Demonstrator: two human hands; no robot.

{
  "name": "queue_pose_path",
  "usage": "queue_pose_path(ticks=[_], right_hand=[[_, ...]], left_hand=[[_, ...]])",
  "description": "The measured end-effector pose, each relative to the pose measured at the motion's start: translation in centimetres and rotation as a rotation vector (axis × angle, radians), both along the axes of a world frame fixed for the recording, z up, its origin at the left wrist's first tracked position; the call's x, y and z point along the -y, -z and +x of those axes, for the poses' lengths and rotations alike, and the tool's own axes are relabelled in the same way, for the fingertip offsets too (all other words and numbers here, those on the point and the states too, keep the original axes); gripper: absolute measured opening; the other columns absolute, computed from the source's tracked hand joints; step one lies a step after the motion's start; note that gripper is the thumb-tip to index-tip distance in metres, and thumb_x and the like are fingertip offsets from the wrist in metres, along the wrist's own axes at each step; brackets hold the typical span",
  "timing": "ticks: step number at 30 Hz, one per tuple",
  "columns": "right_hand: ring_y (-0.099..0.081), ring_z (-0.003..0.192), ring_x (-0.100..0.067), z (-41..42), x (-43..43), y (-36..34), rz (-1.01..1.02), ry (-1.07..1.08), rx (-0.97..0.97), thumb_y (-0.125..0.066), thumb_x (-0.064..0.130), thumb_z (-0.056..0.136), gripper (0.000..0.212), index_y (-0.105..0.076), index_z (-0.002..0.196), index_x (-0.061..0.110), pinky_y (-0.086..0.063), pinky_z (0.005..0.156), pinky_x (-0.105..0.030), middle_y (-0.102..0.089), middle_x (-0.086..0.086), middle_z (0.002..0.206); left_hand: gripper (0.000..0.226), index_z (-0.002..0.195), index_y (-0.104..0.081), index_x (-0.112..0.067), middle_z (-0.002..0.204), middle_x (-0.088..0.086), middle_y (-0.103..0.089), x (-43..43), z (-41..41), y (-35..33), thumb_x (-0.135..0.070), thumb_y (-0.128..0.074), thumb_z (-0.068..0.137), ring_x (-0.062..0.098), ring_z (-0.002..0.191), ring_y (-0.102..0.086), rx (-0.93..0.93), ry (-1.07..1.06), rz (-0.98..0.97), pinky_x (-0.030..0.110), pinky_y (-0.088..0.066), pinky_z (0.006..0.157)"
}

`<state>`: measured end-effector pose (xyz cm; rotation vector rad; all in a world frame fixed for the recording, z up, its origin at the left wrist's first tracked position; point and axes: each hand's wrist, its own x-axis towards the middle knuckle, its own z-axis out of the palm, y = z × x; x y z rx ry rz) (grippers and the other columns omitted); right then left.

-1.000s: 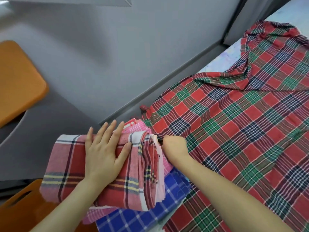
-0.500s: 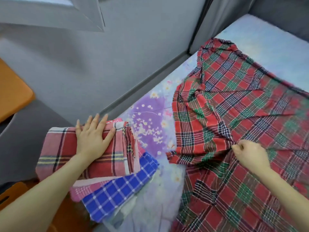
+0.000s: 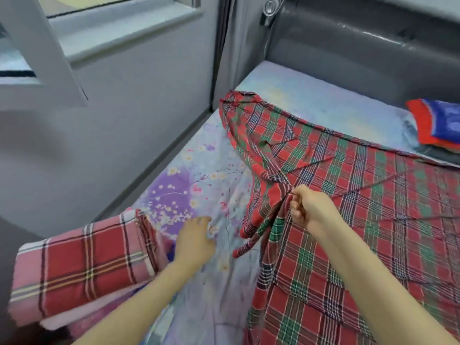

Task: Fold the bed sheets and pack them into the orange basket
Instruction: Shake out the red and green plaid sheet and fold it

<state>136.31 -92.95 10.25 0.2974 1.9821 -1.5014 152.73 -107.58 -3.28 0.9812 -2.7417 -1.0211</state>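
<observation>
Lilac floral bedding covers the mattress (image 3: 194,185) I am working over, and the red-and-green plaid sheet (image 3: 348,232) lies unfolded across its right half, running from the near edge towards the far end

My right hand (image 3: 308,207) is clenched on a gathered bunch of that sheet along its left side, pulling the cloth up into a ridge. My left hand (image 3: 194,242) sits low on the floral cover, between the sheet and the folded stack (image 3: 82,265), fingers loosely bent and gripping nothing that I can make out

I judge the sheet thin, light and limp: it creases wherever it is pulled and will not keep a shape unaided. Hems and corners are the sensible holds, and one corner lies crumpled at the far left, by the wall

At near left, the folded stack shows a pink-red plaid piece on top with more layers under it. No orange basket shows in this view, so I cannot tell whether the stack rests in one

Farther out, a red-and-blue cloth (image 3: 435,123) lies at far right below the dark headboard (image 3: 361,46)
</observation>
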Motion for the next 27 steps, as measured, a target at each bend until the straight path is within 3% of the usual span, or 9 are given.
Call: queue_pose_path(ticks=[2,4,9,11,13,20,22,24,27], right_hand=[[-0.032,0.033,-0.01,0.6,-0.8,-1.8,-0.02,0.028,-0.017,-0.046,0.01,0.092,0.032,-0.043,0.061,0.013,-0.025,0.033,-0.017,-0.04,0.0,0.047],[-0.032,0.033,-0.01,1.0,-1.7,-3.3,-0.021,0.023,-0.038,-0.047,0.01,0.091,0.032,-0.044,0.059,0.012,-0.025,0.034,-0.018,-0.041,0.0,0.045],[-0.032,0.035,-0.011,1.2,-5.5,-6.4,-0.05,-0.022,-0.037,-0.049,0.013,0.091,0.033,-0.043,0.059,0.012,-0.024,0.035,-0.019,-0.04,0.001,0.043],[-0.032,0.033,-0.01,0.8,-7.0,-7.5,-0.079,-0.012,-0.039,-0.049,0.013,0.092,0.033,-0.043,0.059,0.013,-0.024,0.033,-0.018,-0.04,0.002,0.043],[-0.032,0.033,-0.01,0.3,-8.7,-8.5,-0.072,-0.002,-0.074,-0.049,0.013,0.092,0.034,-0.043,0.059,0.013,-0.024,0.034,-0.018,-0.04,0.002,0.042],[-0.033,0.033,-0.01,-4.9,-18.6,-8.5,0.09,0.125,-0.182,-0.047,0.011,0.092,0.031,-0.045,0.061,0.011,-0.025,0.033,-0.016,-0.041,0.0,0.046],[-0.04,0.04,-0.015,-6.2,-22.0,-6.8,0.371,0.041,-0.298,-0.046,0.014,0.092,0.031,-0.049,0.062,0.01,-0.033,0.042,-0.021,-0.047,-0.003,0.05],[-0.048,0.051,-0.02,-6.1,-24.9,-5.2,0.657,-0.163,-0.435,-0.047,0.021,0.092,0.026,-0.056,0.07,0.012,-0.039,0.052,-0.026,-0.057,-0.004,0.059],[-0.054,0.054,-0.018,-3.3,-25.8,-4.3,0.504,-0.42,-0.434,-0.048,0.027,0.094,0.022,-0.062,0.092,0.011,-0.048,0.056,-0.032,-0.065,-0.003,0.07]], left_hand=[[0.015,0.093,-0.062,-0.009,0.095,0.011,-0.06,-2.8,-2.2,0.3,-0.023,-0.058,0.09,0.027,0.098,-0.056,0.133,-0.158,0.468,0.028,-0.04,0.081],[0.031,0.064,-0.043,-0.018,0.074,0.005,-0.046,-4.7,-4.1,0.9,-0.014,-0.059,0.09,0.021,0.083,-0.047,0.091,-0.293,0.79,0.028,-0.036,0.071],[0.016,0.09,-0.062,-0.004,0.081,0.009,-0.065,-9.6,-7.6,-1.1,-0.015,-0.052,0.094,0.022,0.084,-0.056,0.017,-0.462,1.148,0.03,-0.043,0.075],[0.032,0.068,-0.059,-0.006,0.051,0.005,-0.062,-12.0,-8.2,-1.6,-0.023,-0.048,0.091,0.021,0.06,-0.057,0.041,-0.452,1.418,0.025,-0.044,0.057],[0.039,0.059,-0.061,-0.003,0.047,0.009,-0.06,-14.4,-9.0,-1.6,-0.026,-0.046,0.087,0.022,0.044,-0.057,-0.003,-0.466,1.62,0.022,-0.045,0.052],[0.023,0.065,-0.059,-0.002,0.045,0.003,-0.06,-17.1,-10.1,-2.4,0.004,-0.055,0.087,0.013,0.042,-0.06,-0.243,-0.514,1.183,0.017,-0.047,0.043],[0.01,0.08,-0.067,-0.001,0.061,0.005,-0.068,-16.9,-10.2,-3.8,-0.01,-0.066,0.085,0.021,0.067,-0.067,-0.349,-0.536,0.925,0.027,-0.052,0.061],[0.026,0.094,-0.07,-0.005,0.081,0.008,-0.069,-18.1,-10.4,-6.5,-0.029,-0.069,0.084,0.028,0.087,-0.065,-0.312,-0.48,0.54,0.031,-0.046,0.071],[0.026,0.08,-0.062,-0.013,0.074,0.007,-0.062,-21.5,-10.8,-12.0,-0.039,-0.064,0.086,0.026,0.074,-0.057,-0.267,-0.291,0.125,0.026,-0.034,0.058]])
